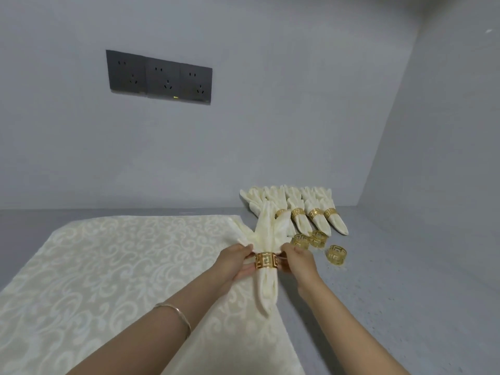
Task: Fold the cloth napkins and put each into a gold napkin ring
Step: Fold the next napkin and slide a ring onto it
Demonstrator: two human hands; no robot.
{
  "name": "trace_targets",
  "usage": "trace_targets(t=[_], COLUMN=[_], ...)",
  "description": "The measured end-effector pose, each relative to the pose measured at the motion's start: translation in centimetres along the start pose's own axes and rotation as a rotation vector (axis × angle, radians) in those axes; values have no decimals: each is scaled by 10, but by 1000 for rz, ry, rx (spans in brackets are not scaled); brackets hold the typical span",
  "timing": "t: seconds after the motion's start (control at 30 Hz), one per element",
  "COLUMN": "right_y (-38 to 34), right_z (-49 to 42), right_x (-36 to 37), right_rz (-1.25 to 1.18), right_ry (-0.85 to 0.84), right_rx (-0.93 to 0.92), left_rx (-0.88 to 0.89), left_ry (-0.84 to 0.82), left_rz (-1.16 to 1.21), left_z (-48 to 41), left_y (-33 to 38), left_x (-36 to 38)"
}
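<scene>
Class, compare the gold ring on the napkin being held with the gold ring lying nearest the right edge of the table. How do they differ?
The held ring has a folded napkin threaded through it; the loose ring is empty. The left hand and right hand pinch the held ring from either side; nothing touches the loose ring, which rests on the grey table. Both are gold bands with the same cut-out key pattern.

Cream damask napkin [266, 234], folded and gathered, sits in a gold fret-pattern ring [266, 261], fanned end up, tapered tail hanging. Four ringed napkins [311, 212] lie side by side near the wall. Three empty gold rings [319, 246] lie just before them.
</scene>
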State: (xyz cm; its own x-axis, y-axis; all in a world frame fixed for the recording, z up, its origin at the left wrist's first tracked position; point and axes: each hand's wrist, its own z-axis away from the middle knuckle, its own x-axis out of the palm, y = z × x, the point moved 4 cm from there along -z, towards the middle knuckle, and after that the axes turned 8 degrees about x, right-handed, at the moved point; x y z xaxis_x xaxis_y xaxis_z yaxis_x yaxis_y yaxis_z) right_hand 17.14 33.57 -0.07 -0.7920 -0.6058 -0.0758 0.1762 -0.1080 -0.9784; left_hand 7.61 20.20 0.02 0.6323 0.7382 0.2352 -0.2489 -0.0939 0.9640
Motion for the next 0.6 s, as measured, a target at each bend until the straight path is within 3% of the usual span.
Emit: trace_targets(t=[0.13, 0.27, 0.37, 0.43, 0.6], right_y=[-17, -26, -30, -31, -15], right_z=[-4, -13, -30, -44, -86], right_x=[-32, -68, -105, -135, -208], right_rz=[-70, 183, 200, 148, 236], right_ry=[41, 156, 263, 355, 537], right_rx=[-82, -260, -299, -285, -151], left_rx=[44, 77, 120, 192, 455], left_ry=[-32, -59, -165, -182, -277], left_rz=[102, 153, 82, -183, -1157], left_z=[-21, -40, -49, -59, -84], left_y=[4, 12, 16, 13, -15], left_x=[50, 105, 147, 159, 147])
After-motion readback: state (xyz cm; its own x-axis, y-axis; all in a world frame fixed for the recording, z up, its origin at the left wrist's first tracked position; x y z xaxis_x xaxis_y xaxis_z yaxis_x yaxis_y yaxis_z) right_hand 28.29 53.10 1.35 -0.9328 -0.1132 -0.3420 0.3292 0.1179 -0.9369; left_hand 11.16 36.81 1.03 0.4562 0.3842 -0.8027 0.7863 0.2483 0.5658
